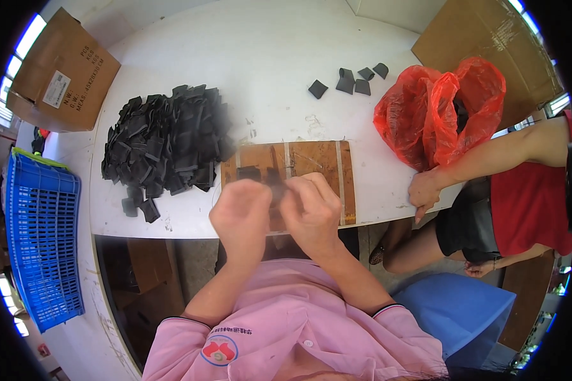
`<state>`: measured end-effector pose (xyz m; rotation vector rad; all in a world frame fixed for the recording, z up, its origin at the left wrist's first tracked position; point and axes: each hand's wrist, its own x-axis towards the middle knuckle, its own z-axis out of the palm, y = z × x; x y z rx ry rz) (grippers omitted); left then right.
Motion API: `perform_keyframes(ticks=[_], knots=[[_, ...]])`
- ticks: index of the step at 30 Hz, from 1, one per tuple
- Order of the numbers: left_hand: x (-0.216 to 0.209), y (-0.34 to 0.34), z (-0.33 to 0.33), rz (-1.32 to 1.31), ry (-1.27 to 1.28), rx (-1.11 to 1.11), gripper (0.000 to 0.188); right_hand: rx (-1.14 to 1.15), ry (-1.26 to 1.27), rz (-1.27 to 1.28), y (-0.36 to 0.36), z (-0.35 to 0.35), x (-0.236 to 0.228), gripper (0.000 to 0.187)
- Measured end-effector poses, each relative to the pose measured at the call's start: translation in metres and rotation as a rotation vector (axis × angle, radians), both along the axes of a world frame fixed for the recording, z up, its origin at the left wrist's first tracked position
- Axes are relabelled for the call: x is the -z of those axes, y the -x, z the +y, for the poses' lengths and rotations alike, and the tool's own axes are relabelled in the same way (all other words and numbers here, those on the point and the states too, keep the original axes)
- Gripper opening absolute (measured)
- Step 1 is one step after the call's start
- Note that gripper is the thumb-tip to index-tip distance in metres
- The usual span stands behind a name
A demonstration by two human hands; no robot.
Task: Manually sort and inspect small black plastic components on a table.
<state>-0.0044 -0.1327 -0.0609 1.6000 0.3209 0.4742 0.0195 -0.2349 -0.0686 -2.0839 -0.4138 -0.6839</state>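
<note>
Both my hands are close together over the near edge of a brown wooden board (324,155). My left hand (240,213), blurred by motion, is closed with its fingertips at a small black fabric piece (275,183). My right hand (314,213) pinches the same piece from the other side. The piece is smeared and partly hidden by the fingers. Another dark fabric piece (248,172) lies on the board just beyond my left hand. Left of the board a big heap of black fabric pieces (165,136) covers the white table (254,57).
Several black pieces (345,81) lie scattered at the back right. A red plastic bag (419,114) stands beside them. Cardboard boxes (63,70) flank the table, and a blue basket (44,235) is at the left. At right, another person's hand (426,190) rests on the table edge.
</note>
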Motion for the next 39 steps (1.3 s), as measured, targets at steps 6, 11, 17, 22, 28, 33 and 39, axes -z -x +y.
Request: perform_keyframes(ticks=[6, 11, 17, 22, 28, 33, 39], knots=[[-0.008, 0.002, 0.018, 0.095, 0.931, 0.651, 0.016, -0.358, -0.969, 0.799, 0.006, -0.016, -0.01, 0.003], [-0.021, 0.007, 0.006, -0.024, 0.205, 0.257, 0.016, -0.783, -1.447, 1.28, 0.007, -0.019, -0.014, 0.011], [-0.01, 0.006, 0.022, -0.114, 0.488, 0.393, 0.014, -0.666, -0.775, 1.036, 0.0, -0.022, -0.023, 0.023], [-0.053, -0.014, 0.027, -0.027, 1.643, 0.811, 0.02, -0.697, -0.612, 0.716, -0.026, -0.018, -0.082, 0.022], [-0.044, -0.046, 0.029, 0.128, 1.359, 0.522, 0.015, -0.809, -0.843, 1.039, -0.068, -0.012, -0.042, 0.024], [-0.042, -0.043, 0.02, 0.025, 1.037, 0.495, 0.009, -0.776, -0.771, 0.859, -0.062, -0.01, -0.036, 0.027], [-0.041, -0.04, 0.02, -0.039, 1.068, 0.609, 0.01, -0.882, -0.778, 0.849, -0.065, -0.01, -0.034, 0.026]])
